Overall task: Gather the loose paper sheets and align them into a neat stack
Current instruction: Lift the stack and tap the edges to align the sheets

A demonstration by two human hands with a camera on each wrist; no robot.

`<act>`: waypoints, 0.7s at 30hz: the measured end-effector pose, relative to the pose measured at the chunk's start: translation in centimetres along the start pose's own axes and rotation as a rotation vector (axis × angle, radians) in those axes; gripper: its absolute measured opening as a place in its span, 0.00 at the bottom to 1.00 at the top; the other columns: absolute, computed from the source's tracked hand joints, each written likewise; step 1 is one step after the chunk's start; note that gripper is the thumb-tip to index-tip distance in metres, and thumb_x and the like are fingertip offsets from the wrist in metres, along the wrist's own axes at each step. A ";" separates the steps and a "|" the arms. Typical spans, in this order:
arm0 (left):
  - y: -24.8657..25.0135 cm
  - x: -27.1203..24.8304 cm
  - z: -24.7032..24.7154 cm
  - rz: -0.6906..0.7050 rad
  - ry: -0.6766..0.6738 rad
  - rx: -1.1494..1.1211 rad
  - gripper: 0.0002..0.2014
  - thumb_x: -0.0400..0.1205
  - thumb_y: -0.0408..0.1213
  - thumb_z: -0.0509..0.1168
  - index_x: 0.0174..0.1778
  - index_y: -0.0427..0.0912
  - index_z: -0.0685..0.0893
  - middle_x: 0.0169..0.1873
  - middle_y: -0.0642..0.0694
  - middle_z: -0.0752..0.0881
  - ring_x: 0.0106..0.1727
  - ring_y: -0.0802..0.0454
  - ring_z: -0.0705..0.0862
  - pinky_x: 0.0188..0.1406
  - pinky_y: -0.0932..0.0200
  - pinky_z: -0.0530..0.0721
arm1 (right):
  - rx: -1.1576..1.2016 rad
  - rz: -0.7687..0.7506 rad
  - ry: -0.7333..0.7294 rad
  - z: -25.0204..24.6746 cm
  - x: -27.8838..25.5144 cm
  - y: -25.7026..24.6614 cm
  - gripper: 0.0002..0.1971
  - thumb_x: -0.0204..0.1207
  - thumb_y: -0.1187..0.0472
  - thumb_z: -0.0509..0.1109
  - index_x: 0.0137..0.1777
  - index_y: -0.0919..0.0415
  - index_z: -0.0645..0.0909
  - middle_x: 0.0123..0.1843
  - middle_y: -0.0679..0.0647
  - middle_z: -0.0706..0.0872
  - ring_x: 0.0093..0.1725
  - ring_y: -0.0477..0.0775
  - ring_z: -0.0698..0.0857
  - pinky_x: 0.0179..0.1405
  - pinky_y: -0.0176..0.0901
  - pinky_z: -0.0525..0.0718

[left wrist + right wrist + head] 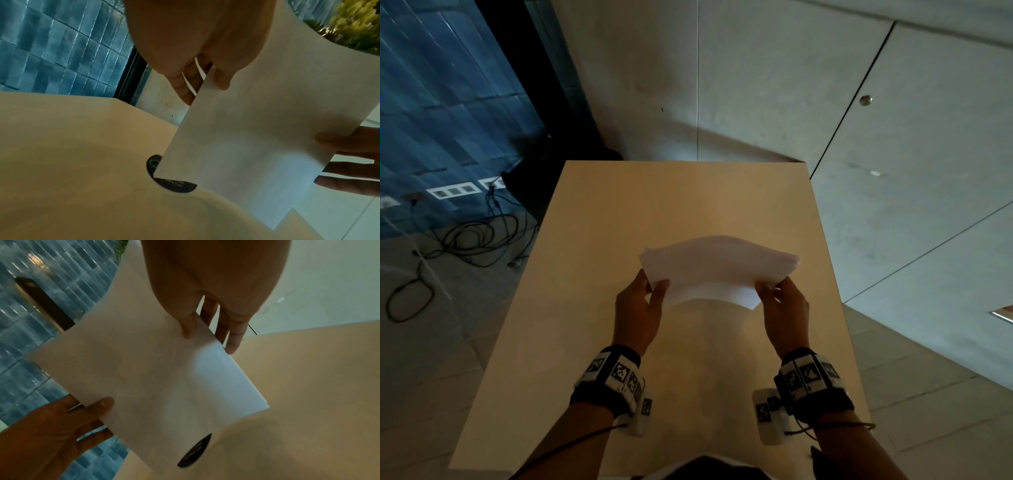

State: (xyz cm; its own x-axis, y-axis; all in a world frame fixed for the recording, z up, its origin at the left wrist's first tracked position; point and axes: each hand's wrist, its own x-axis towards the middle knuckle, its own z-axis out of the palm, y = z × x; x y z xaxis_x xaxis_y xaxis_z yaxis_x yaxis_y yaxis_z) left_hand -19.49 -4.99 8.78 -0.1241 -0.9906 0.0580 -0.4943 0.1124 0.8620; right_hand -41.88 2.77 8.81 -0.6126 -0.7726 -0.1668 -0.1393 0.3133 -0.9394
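A grey wall (774,78) of large flat panels is seen behind the scene, with a small round metal fitting (865,100) set in one panel. To the left, a blue tiled wall (441,102) is lit more brightly, and a row of white sockets (452,192) runs along its foot. The floor (441,342) is laid with pale tiles, and dark cables (469,240) lie looped on it near the sockets. A light tan counter (592,222) with a plain, smooth top fills the middle of the head view. A round black sticker (174,185) is stuck on its surface, partly covered in both wrist views. The stack of paper sheets (715,270) is held above the middle of the counter, bowed upward, its far edges slightly fanned. Its left end is pinched by the left hand (637,308), thumb on top and fingers beneath. Its right end is pinched the same way by the right hand (786,311). Black wristbands (609,380) with printed square markers are worn on both wrists.
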 end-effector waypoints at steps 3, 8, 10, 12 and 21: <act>-1.5 -0.7 0.3 -0.030 -0.061 0.032 0.21 0.84 0.41 0.63 0.74 0.43 0.76 0.55 0.45 0.88 0.55 0.48 0.86 0.53 0.56 0.82 | -0.062 0.048 -0.042 0.2 -0.5 0.9 0.10 0.81 0.61 0.68 0.59 0.58 0.86 0.44 0.48 0.89 0.45 0.43 0.88 0.48 0.40 0.88; -2.1 -1.0 0.0 -0.005 -0.050 0.089 0.17 0.84 0.39 0.63 0.69 0.40 0.80 0.54 0.39 0.90 0.54 0.47 0.88 0.50 0.62 0.81 | -0.082 0.031 -0.044 0.0 -0.8 1.5 0.08 0.80 0.63 0.69 0.54 0.63 0.87 0.42 0.51 0.89 0.44 0.54 0.88 0.47 0.41 0.87; -1.4 -1.0 -0.3 0.055 -0.012 0.101 0.18 0.84 0.37 0.64 0.69 0.38 0.81 0.51 0.42 0.90 0.50 0.55 0.84 0.48 0.71 0.78 | -0.066 0.000 -0.014 -0.3 -0.9 1.4 0.07 0.80 0.62 0.70 0.52 0.62 0.88 0.41 0.50 0.89 0.41 0.49 0.88 0.38 0.24 0.82; -1.1 -1.2 -0.4 0.064 0.007 0.096 0.18 0.83 0.36 0.65 0.69 0.37 0.81 0.48 0.46 0.88 0.48 0.58 0.82 0.47 0.74 0.75 | -0.061 -0.022 0.008 -0.6 -1.0 1.3 0.06 0.80 0.61 0.70 0.51 0.59 0.88 0.40 0.48 0.89 0.40 0.41 0.86 0.36 0.18 0.79; -2.8 -2.3 0.7 -0.052 -0.139 0.093 0.17 0.87 0.42 0.58 0.70 0.44 0.79 0.55 0.44 0.88 0.49 0.53 0.83 0.50 0.59 0.80 | -0.147 0.031 -0.041 0.1 -1.4 3.9 0.13 0.81 0.61 0.68 0.62 0.57 0.88 0.48 0.48 0.90 0.51 0.54 0.89 0.51 0.47 0.86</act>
State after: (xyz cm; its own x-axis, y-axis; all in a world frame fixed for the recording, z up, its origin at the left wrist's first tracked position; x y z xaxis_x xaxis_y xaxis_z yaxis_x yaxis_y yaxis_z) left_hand -18.45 -2.99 5.90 -0.2105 -0.9757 -0.0613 -0.5796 0.0741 0.8116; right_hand -41.51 4.99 5.36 -0.5868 -0.7820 -0.2101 -0.2348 0.4126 -0.8801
